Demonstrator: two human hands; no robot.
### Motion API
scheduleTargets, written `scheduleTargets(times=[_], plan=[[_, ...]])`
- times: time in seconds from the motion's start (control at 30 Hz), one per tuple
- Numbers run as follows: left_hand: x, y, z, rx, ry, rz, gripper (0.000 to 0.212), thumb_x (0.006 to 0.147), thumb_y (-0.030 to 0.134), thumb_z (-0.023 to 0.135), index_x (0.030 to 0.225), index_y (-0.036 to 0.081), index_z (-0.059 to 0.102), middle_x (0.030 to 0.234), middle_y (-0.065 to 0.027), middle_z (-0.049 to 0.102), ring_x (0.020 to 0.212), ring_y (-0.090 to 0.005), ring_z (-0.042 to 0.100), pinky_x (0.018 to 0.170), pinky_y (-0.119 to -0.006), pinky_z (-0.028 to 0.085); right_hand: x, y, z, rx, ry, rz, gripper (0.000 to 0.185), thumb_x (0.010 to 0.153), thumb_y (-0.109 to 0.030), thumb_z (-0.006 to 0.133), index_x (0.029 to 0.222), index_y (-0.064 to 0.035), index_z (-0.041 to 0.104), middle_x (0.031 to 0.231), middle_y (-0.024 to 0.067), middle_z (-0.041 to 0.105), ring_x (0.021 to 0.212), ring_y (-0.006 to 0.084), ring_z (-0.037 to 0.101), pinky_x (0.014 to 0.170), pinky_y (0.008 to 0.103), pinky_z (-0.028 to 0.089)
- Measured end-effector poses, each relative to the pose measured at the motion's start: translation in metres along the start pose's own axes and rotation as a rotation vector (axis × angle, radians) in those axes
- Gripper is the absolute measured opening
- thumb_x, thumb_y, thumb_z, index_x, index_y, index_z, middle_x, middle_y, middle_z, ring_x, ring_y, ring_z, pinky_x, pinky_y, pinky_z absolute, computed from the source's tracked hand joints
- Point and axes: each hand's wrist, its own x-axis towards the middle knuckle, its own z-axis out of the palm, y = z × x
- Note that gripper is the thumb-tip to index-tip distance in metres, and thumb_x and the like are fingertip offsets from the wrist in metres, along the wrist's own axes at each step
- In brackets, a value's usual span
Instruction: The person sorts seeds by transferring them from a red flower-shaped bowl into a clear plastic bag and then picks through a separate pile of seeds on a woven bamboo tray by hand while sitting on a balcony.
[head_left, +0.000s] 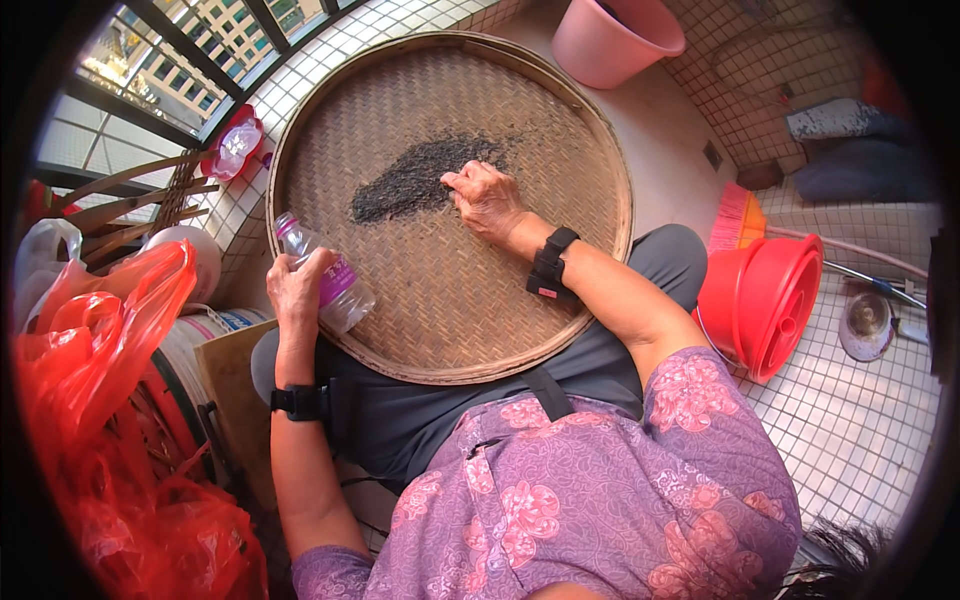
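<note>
A round woven bamboo tray (420, 300) with a raised rim rests on my lap. Across its middle lies a heap of small dark grains or seeds (412, 176), with a thin scatter toward the upper right. My right hand (486, 196) is at the heap's right edge, thumb and fingers pinched together; whether grains are between them is hidden. Over the tray's left rim, my left hand (296, 285) grips a clear plastic bottle (346, 296) with a purple label bearing writing. The bottle is tilted, its uncapped-looking mouth pointing up and left. No contents can be made out inside it.
Red plastic bags (97, 360) crowd the left side. A pink bucket (611, 41) stands beyond the tray. To the right are a red bucket (750, 307), a pink-bristled broom (735, 217) and a showerhead-like object (866, 324). A pink flower-shaped dish (236, 146) sits by the window railing.
</note>
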Motion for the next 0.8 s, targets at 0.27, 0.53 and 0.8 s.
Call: scheduleTargets(times=[0.27,0.53,0.8], plan=[[-0.002,0.002,-0.001,-0.004,-0.013,-0.015,0.041,0.058,0.027,0.073,0.076,-0.008,0.06,0.07,-0.0112,0.061,0.065,-0.0164,0.056,0.062,-0.03,0.046,-0.029,-0.003,-0.008,0.023,-0.065,-0.175,0.008,0.075,-0.01,0.061,0.082,-0.0127,0.064,0.077,0.0046,0.056,0.076,0.0232,0.058,0.065,0.0349,0.05],[-0.001,0.004,0.0,0.015,-0.007,-0.025,0.044,0.057,0.029,0.073,0.076,-0.008,0.059,0.07,-0.0124,0.062,0.065,-0.0179,0.057,0.063,-0.03,0.046,0.0,0.037,-0.023,-0.02,0.091,0.215,0.015,0.078,-0.011,0.059,0.091,-0.0067,0.065,0.086,0.0093,0.062,0.081,0.0281,0.061,0.072,0.0366,0.05],[0.002,-0.001,0.001,0.024,0.01,0.0,0.043,0.057,0.029,0.073,0.076,-0.007,0.059,0.069,-0.0116,0.062,0.065,-0.0174,0.057,0.063,-0.03,0.046,0.018,0.047,-0.019,-0.103,-0.03,0.12,0.015,0.079,-0.016,0.061,0.091,-0.0084,0.067,0.085,0.0087,0.063,0.086,0.0263,0.06,0.077,0.0369,0.048]])
